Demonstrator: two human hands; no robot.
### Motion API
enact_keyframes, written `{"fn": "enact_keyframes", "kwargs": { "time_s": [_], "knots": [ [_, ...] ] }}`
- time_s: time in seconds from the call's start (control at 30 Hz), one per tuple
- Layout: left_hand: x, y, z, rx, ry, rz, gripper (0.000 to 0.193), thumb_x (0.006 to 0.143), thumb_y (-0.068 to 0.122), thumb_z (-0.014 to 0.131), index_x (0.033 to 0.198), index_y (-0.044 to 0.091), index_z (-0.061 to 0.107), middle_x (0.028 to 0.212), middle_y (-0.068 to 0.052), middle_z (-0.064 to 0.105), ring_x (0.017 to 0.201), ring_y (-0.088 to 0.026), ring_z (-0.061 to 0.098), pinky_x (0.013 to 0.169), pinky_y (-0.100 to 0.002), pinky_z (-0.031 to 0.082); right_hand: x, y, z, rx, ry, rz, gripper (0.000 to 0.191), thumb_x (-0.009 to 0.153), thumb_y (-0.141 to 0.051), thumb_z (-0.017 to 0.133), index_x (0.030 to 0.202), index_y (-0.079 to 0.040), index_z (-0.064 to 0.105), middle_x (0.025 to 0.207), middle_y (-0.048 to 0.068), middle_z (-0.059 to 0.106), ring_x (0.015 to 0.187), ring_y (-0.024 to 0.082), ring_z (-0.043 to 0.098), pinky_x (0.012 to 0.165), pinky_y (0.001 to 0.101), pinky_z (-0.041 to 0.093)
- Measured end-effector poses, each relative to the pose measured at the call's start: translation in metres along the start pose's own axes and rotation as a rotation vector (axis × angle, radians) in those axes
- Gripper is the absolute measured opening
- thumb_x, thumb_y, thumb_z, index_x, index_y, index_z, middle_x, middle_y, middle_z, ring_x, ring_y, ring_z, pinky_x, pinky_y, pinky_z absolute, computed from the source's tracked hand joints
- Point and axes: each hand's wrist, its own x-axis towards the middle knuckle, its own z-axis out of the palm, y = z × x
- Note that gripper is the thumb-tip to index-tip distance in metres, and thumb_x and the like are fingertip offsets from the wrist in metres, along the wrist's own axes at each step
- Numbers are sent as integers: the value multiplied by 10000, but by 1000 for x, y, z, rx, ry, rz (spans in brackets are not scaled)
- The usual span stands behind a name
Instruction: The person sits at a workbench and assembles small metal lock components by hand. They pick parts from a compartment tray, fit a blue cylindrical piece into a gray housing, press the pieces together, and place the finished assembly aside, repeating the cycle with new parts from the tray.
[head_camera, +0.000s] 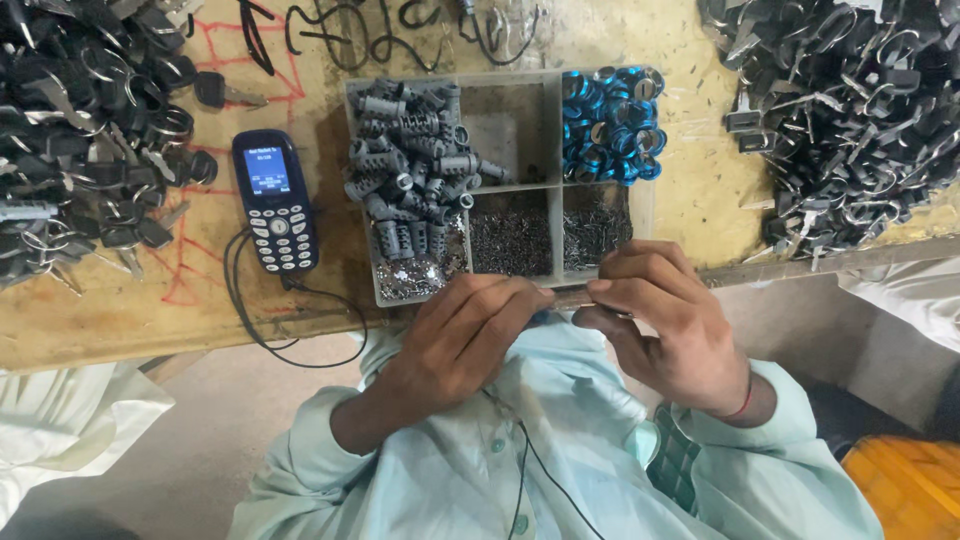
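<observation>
A worker's left hand (465, 335) and right hand (660, 325) meet fingertip to fingertip at the near edge of a wooden bench (90, 320), both pinched shut around a small part (570, 296) almost wholly hidden between them; what kind of part it is cannot be told. The left hand is curled knuckles-up, its fingers pointing toward 3 o'clock; the right hand is cupped, thumb underneath, with a red thread at the wrist. Both forearms come up from pale green sleeves.

Just beyond the fingers, at 12 o'clock, sits a divided plastic tray (648, 205): grey lock cylinders (410, 170) heaped in its left bay, blue rings (608, 125) at the far right, fine dark pins (512, 240) in the two near bays, one middle bay nearly bare. The full bays suggest plenty of assembly remains. At 10 o'clock lies a blue keypad phone (275, 200) with a black cord. Piles of keys (80, 140) on rings crowd 9 o'clock, and a heap of dark metal pieces (850, 110) fills 2 o'clock.
</observation>
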Motion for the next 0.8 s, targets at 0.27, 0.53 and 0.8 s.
{"fn": "enact_keyframes", "kwargs": {
  "time_s": [0.27,0.53,0.8],
  "knots": [
    [-4,0,10,-158,-52,-11,468,858,-90,695,1300,-109,543,1202,-205,619,1097,-362,643,939,-458,575,11,-2,1,-105,-137,-402,623,748,-15,769,1311,74,518,1019,159,671,978,339,664,952,519,536],
    [-7,1,27,-369,98,-260,465,922,-49,790,1321,16,561,1132,-138,692,930,-263,710,767,-351,587,1,-9,4,275,-309,133,740,877,22,657,1533,63,319,1305,271,581,1060,401,650,868,423,531],
    [-9,-5,27,-334,111,-103,459,976,-87,733,1307,33,439,1225,-186,648,1044,-321,682,879,-407,596,-1,-14,16,1,-296,150,721,892,61,602,1551,73,310,1006,197,556,865,371,573,793,451,488]
  ]
}}
